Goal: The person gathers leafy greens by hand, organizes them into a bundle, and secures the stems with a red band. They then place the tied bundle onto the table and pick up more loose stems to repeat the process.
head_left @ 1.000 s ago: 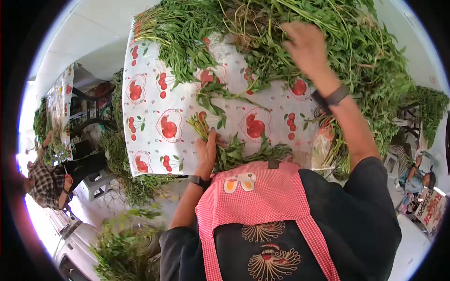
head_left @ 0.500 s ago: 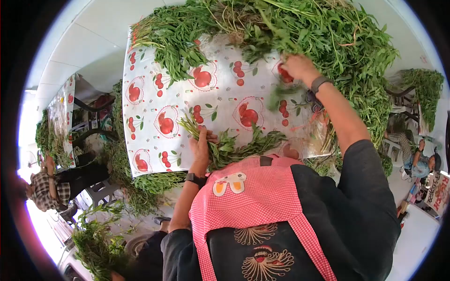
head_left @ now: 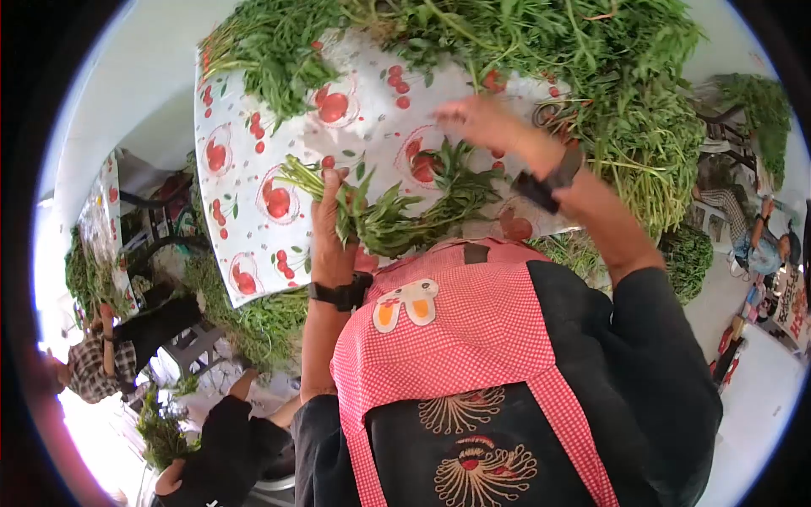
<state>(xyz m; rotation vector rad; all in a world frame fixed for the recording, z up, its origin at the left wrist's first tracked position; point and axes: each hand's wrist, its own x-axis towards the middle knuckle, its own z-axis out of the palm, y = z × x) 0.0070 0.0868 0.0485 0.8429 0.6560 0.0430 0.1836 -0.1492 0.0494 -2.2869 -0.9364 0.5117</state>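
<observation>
Fruit-print tablecloth (head_left: 245, 198) | left fingers (head_left: 330, 188): closed round leafy bunch (head_left: 384, 220) | right fingers (head_left: 458, 111): loosely extended, blurred, hold unclear

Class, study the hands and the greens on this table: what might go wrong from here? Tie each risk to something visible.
The left hand holds the bunch by its stems, with no tie visible; if the grip loosens, stems may slip out.

The bunch's leaves lie close to the apron, so leaning in might crush or drag them.

The large heap of greens spills past the patterned cloth's right side; some could slide off.
</observation>
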